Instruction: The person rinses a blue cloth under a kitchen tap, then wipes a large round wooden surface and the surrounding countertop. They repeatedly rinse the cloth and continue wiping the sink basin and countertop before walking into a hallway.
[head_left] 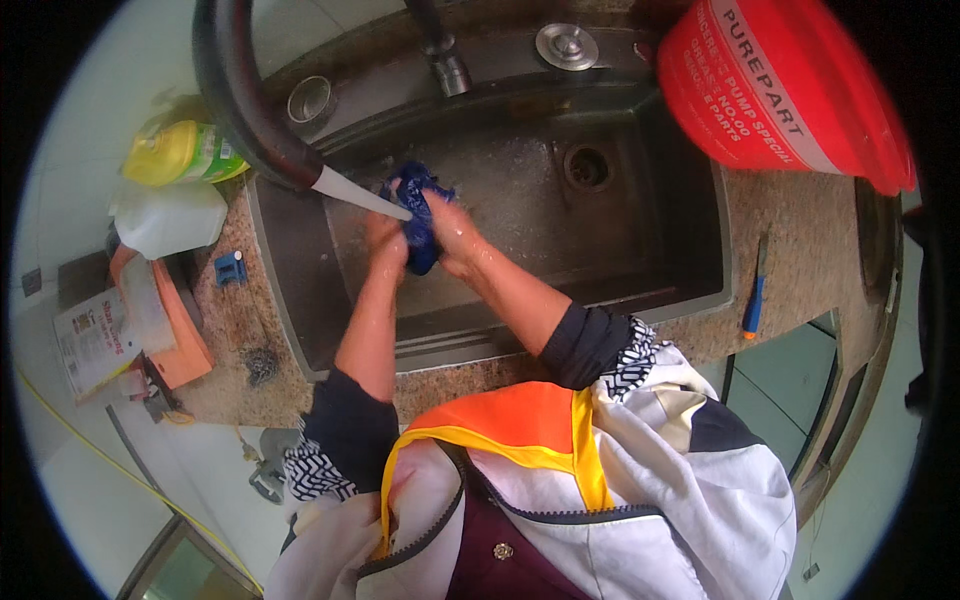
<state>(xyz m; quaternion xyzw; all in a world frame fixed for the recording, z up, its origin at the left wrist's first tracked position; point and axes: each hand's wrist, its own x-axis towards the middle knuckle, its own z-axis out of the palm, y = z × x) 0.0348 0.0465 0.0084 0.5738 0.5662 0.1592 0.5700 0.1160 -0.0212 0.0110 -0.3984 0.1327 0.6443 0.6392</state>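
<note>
A wet, dark blue cloth (421,243) is bunched between my two hands over the left part of the dark sink (640,255). My left hand (384,235) grips it from the left, and my right hand (452,228) closes on it from the right. Water streams from the tip of the black faucet (250,110) onto the cloth and my fingers. Some of my fingertips are hidden behind the cloth. Splashed water wets the sink floor around the drain (587,168).
A red bucket (720,110) stands at the back right. On the right counter lies a blue-handled knife-like tool (757,290). Yellow bottle (175,152), whitish jug (170,218), small blue object (230,268) and scouring pad (262,366) crowd the left side. A metal drain stopper (567,46) sits behind the sink.
</note>
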